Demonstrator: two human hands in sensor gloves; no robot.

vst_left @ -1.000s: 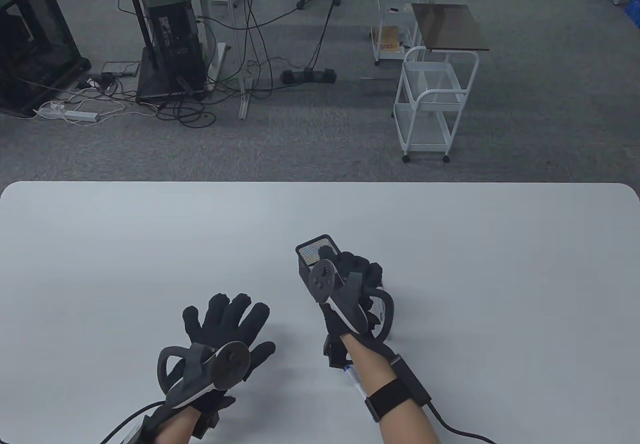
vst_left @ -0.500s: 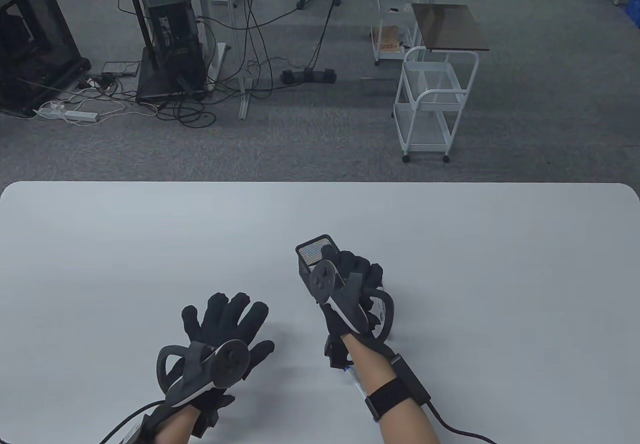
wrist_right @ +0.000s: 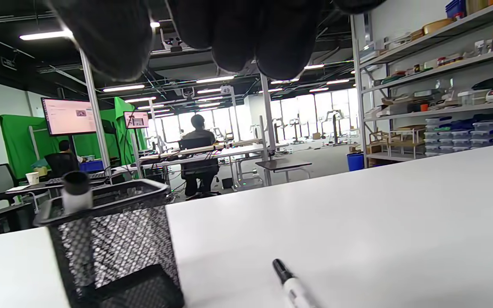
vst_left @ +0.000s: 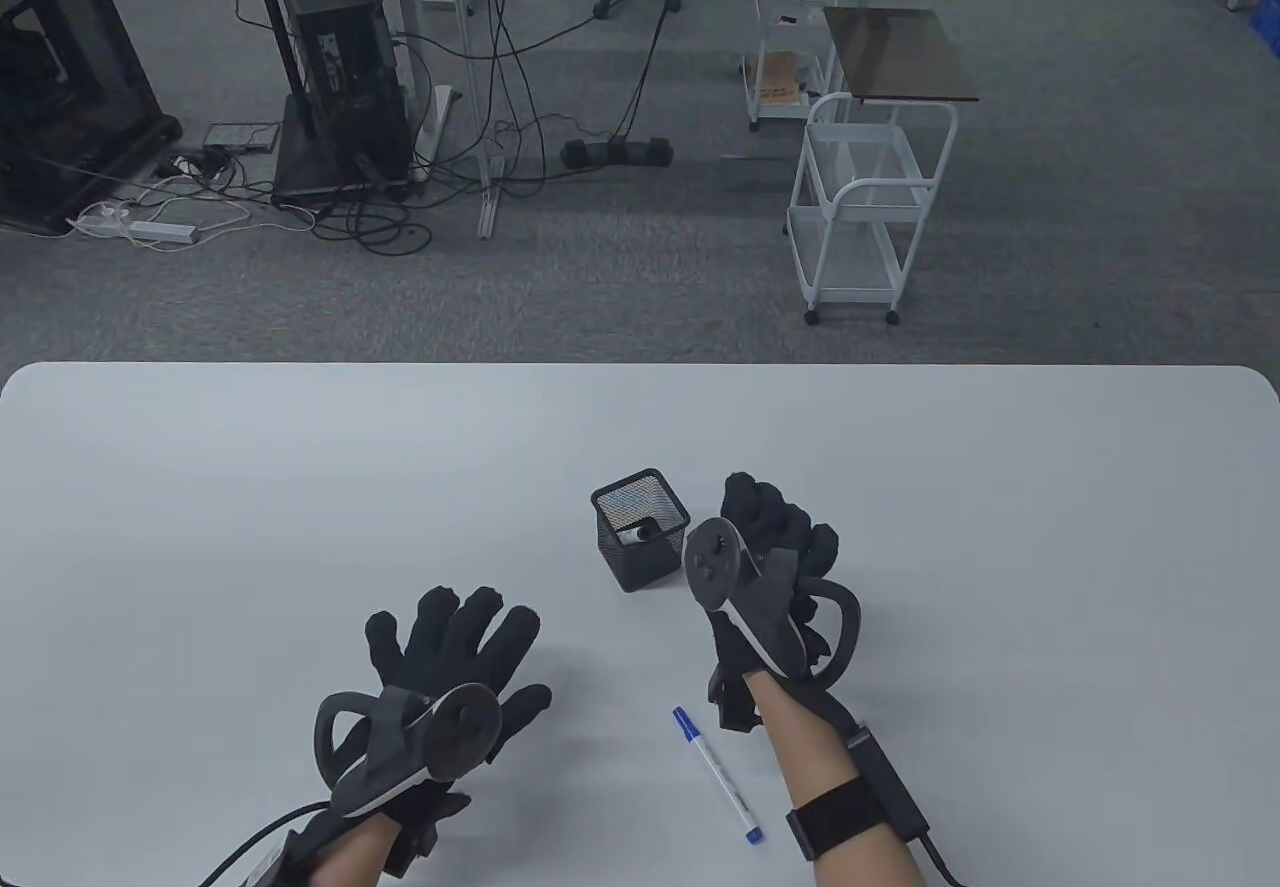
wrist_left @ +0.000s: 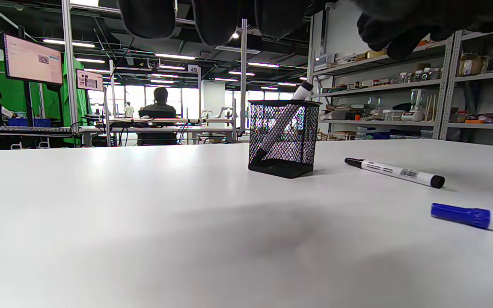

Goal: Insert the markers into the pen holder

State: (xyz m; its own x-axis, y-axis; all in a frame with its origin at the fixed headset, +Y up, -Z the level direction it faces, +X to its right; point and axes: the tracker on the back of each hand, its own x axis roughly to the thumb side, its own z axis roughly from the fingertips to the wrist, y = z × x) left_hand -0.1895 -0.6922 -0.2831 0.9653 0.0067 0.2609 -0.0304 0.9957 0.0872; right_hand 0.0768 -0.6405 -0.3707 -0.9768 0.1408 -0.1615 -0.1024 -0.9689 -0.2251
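The black mesh pen holder [vst_left: 640, 530] stands at mid table with one black-capped white marker [vst_left: 640, 532] leaning inside; it also shows in the left wrist view [wrist_left: 283, 137] and the right wrist view [wrist_right: 114, 244]. A blue-capped marker [vst_left: 715, 775] lies on the table near my right forearm. A black-capped marker [wrist_left: 394, 172] lies right of the holder; in the table view my right hand hides it. My right hand [vst_left: 775, 527] is just right of the holder, holding nothing. My left hand [vst_left: 450, 627] rests flat on the table, fingers spread, empty.
The white table [vst_left: 250, 487] has its far edge [vst_left: 640, 365] past the holder. Beyond it on the floor are a white cart [vst_left: 860, 207] and desks with cables.
My right hand has moved right, away from the holder's mouth, leaving a marker inside. The blue marker, hidden under my right wrist before, now shows. My left hand has not moved.
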